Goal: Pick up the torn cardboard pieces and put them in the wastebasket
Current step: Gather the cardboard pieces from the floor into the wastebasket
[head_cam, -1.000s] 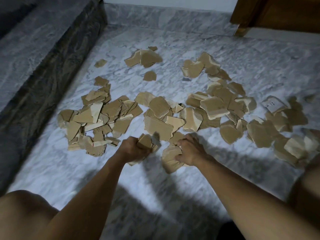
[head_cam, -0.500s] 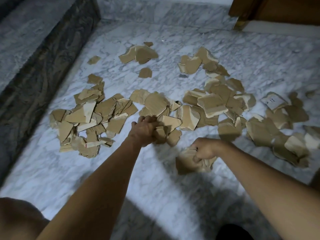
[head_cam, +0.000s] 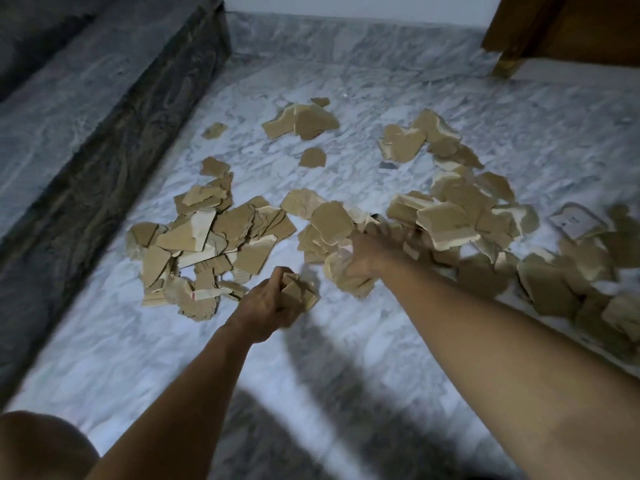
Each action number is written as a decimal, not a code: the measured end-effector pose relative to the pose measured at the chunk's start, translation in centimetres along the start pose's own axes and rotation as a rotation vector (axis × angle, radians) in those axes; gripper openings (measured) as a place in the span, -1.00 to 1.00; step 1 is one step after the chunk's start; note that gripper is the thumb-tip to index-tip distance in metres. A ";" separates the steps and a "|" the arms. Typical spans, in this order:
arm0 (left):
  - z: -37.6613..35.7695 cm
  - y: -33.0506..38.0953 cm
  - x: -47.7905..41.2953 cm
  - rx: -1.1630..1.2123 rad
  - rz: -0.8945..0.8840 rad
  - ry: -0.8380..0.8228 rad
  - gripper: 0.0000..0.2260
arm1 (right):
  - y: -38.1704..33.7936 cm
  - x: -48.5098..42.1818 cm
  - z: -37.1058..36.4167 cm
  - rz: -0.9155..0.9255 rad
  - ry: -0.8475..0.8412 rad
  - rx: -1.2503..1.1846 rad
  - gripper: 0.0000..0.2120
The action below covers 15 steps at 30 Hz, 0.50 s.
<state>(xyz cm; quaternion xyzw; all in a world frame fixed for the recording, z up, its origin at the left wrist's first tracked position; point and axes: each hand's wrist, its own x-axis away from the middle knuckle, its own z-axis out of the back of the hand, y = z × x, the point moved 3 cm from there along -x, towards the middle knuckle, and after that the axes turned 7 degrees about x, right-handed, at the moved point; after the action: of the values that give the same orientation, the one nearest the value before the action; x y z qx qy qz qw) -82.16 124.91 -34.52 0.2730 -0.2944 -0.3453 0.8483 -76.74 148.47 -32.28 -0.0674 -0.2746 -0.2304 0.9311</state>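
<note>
Head view shows the left hand [head_cam: 270, 303] clenched around a bunch of torn cardboard pieces [head_cam: 298, 292] near centre, while the right hand [head_cam: 370, 251], blurred, clutches another wad and reaches into the scattered cardboard [head_cam: 214, 237] covering the marble floor [head_cam: 104, 358]. Most remains; no wastebasket is visible.

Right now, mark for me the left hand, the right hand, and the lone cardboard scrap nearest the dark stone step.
left hand [head_cam: 266, 303], head view, on its back, closed around scraps.
right hand [head_cam: 372, 249], head view, on its blurred back.
lone cardboard scrap [head_cam: 214, 130], head view, its middle.
</note>
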 end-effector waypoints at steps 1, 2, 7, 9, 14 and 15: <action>-0.2 -0.3 0.2 -0.023 0.017 0.028 -0.63 | -0.6 0.1 -1.1 0.012 0.045 0.034 -0.27; -0.6 -0.5 0.2 -0.059 0.038 0.049 -0.66 | -1.0 0.4 -1.9 0.020 0.097 0.052 -0.24; -1.4 -0.4 -0.4 -0.147 0.139 0.071 -0.69 | -1.5 1.6 -2.3 0.098 0.210 0.004 -0.24; -1.4 -0.2 -0.6 -0.177 0.164 0.063 -0.66 | -1.1 1.8 -2.0 0.117 0.162 -0.048 -0.27; -1.2 0.1 -0.5 -0.168 0.203 0.054 -0.66 | 2.3 2.3 2.3 0.038 0.054 -0.323 -0.22; -1.1 0.0 -0.6 -0.161 0.204 0.054 -0.67 | 3.1 2.4 3.4 0.010 0.063 -0.360 -0.17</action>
<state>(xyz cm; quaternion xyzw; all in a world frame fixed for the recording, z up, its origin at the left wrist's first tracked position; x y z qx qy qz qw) -81.69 125.65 -35.45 0.1820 -0.2692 -0.2724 0.9057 -75.14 151.17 -28.12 -0.2274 -0.1994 -0.2731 0.9132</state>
